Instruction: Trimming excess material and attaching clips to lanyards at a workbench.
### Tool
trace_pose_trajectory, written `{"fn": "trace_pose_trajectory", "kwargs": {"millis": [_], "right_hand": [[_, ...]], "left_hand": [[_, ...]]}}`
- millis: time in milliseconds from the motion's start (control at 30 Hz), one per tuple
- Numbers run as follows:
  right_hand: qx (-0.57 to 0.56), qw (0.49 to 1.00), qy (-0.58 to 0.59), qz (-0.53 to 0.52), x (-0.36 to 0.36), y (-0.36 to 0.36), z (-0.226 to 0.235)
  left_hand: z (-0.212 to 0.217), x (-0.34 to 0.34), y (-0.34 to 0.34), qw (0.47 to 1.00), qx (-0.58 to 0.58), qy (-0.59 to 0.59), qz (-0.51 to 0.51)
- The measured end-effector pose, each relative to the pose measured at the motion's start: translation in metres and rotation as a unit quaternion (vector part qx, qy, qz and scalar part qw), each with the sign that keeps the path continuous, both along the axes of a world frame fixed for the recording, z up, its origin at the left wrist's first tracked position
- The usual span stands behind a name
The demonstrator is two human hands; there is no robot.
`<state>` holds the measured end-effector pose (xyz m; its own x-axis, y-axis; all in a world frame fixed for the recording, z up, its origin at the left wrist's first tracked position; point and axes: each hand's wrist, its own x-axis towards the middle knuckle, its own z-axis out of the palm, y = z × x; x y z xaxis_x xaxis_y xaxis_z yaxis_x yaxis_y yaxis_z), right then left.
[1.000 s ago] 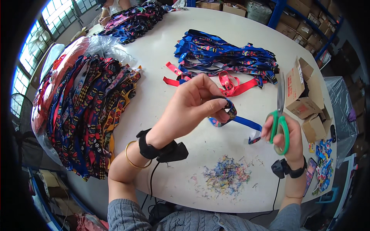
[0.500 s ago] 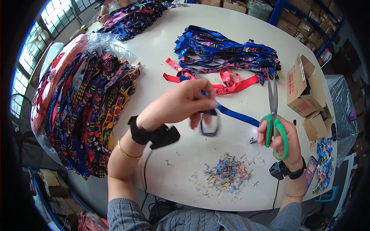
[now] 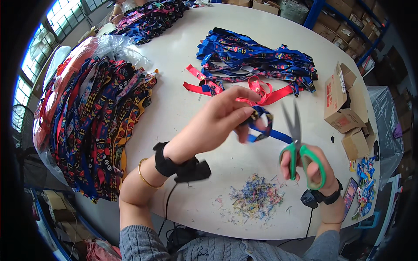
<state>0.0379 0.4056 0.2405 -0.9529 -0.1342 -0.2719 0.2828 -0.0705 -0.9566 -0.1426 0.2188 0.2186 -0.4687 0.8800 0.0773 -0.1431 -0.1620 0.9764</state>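
My left hand (image 3: 217,119) pinches a blue printed lanyard strap (image 3: 267,126) that curls in a loop beside its fingers. The strap's plain blue length runs right, toward the scissors, and its far end is lost behind them. In my right hand (image 3: 326,174) are green-handled scissors (image 3: 323,162), fingers through the handles. Their blades point away from me and stand apart, to the right of the strap loop. Beyond my hands lies a bundle of blue printed straps (image 3: 261,56), with red straps (image 3: 278,93) along its near side.
A pile of thread scraps (image 3: 257,198) lies near the front edge. At left is a large heap of printed straps (image 3: 96,126) with clear plastic. Cardboard boxes (image 3: 344,102), a phone (image 3: 350,193) and small colourful packets (image 3: 365,187) are at right. A person's hand (image 3: 116,18) shows far left.
My left hand has shifted right with the strap, whose loop has come up beside its fingers. The scissors have moved left and a little nearer, and their blades have spread wider.
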Motion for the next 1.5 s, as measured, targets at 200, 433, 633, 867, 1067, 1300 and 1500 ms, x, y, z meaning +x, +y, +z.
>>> {"fn": "trace_pose_trajectory", "kwargs": {"millis": [200, 433, 633, 867, 1067, 1300, 1500], "right_hand": [[0.032, 0.996, 0.07, -0.041, -0.003, 0.006, -0.003], [0.105, 0.988, 0.073, -0.081, -0.005, 0.001, 0.002], [0.074, 0.994, 0.059, -0.055, 0.001, 0.004, 0.002], [-0.007, 0.998, -0.027, 0.055, 0.0, 0.005, 0.001], [0.037, 0.994, -0.062, 0.082, -0.003, 0.001, 0.005], [0.026, 0.994, -0.065, 0.088, -0.004, 0.003, 0.003], [-0.025, 0.992, -0.05, 0.113, -0.004, 0.007, -0.01]], "left_hand": [[-0.004, -0.017, -0.003, 0.928, -0.151, 0.34, 0.006], [-0.003, -0.038, -0.011, 0.953, -0.2, 0.105, -0.201], [-0.008, -0.021, 0.003, 0.957, 0.081, -0.275, -0.054], [0.001, -0.009, 0.001, 0.977, 0.042, -0.183, -0.106], [-0.006, -0.013, 0.0, 0.959, 0.069, -0.223, -0.16], [-0.008, -0.013, -0.001, 0.949, 0.081, -0.232, -0.196], [-0.005, -0.001, 0.001, 0.954, 0.059, -0.199, -0.218]]}}
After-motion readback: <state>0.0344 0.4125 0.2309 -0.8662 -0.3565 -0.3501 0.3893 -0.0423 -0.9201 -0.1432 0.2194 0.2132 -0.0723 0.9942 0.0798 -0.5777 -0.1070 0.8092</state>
